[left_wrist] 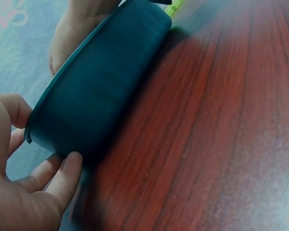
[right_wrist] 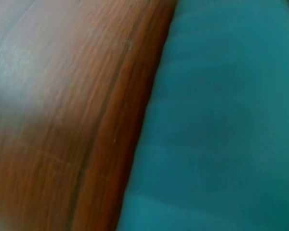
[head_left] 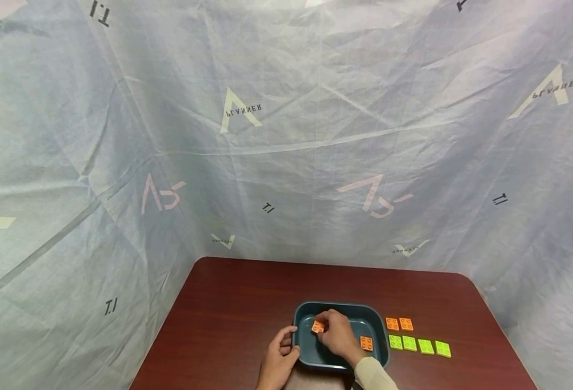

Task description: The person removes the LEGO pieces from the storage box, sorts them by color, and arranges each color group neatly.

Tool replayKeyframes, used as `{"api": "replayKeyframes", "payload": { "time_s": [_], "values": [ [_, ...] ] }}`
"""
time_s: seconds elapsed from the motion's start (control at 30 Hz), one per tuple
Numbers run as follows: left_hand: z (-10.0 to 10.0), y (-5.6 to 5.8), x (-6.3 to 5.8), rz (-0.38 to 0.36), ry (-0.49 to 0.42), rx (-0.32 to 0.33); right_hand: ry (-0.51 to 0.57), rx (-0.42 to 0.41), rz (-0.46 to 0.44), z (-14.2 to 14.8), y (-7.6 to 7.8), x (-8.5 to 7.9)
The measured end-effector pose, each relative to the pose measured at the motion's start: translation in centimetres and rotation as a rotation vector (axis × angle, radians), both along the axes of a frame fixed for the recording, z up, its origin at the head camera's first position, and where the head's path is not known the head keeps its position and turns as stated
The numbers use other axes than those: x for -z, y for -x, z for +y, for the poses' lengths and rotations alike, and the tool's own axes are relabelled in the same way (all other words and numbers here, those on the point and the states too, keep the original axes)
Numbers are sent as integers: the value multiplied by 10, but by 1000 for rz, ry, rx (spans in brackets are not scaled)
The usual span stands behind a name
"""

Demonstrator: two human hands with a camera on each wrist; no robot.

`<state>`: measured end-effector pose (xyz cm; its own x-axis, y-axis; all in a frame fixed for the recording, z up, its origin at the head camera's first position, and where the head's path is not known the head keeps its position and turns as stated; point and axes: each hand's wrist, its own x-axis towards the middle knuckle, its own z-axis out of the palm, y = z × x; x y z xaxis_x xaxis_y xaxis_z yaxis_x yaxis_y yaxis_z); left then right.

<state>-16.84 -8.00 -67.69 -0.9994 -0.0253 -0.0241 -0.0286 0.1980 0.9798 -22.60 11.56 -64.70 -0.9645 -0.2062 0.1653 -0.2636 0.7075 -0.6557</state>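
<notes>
A dark teal tray [head_left: 340,364] with raised walls sits on the table. My left hand [head_left: 279,357] holds its left end; in the left wrist view, fingers [left_wrist: 19,108] bend at the rim and the thumb lies against the lower wall. Inside the tray, my right hand [head_left: 337,333] pinches an orange building block [head_left: 318,326] with studs near the left side. Another orange block [head_left: 366,343] lies on the tray floor at the right. The right wrist view catches only the tray's outer wall [right_wrist: 216,115] and the table, so that hand is hidden there.
Right of the tray, two orange blocks [head_left: 399,324] lie side by side. In front of them runs a row of several lime-green blocks [head_left: 418,345]. The reddish-brown wooden table [head_left: 218,314] has rounded far corners, and a grey printed cloth [head_left: 286,189] hangs behind it.
</notes>
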Motion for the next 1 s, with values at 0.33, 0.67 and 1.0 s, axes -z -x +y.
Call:
{"api": "replayKeyframes", "payload": {
  "time_s": [0.33, 0.67, 1.0],
  "values": [
    [-1, 1, 0, -9, 2, 8, 45, 5, -31, 6, -1, -6],
    [-1, -1, -3, 0, -6, 11, 99, 9, 2, 12, -3, -10],
    [0, -2, -2, 10, -2, -9, 161, -7, 5, 25, -5, -22]
  ]
}}
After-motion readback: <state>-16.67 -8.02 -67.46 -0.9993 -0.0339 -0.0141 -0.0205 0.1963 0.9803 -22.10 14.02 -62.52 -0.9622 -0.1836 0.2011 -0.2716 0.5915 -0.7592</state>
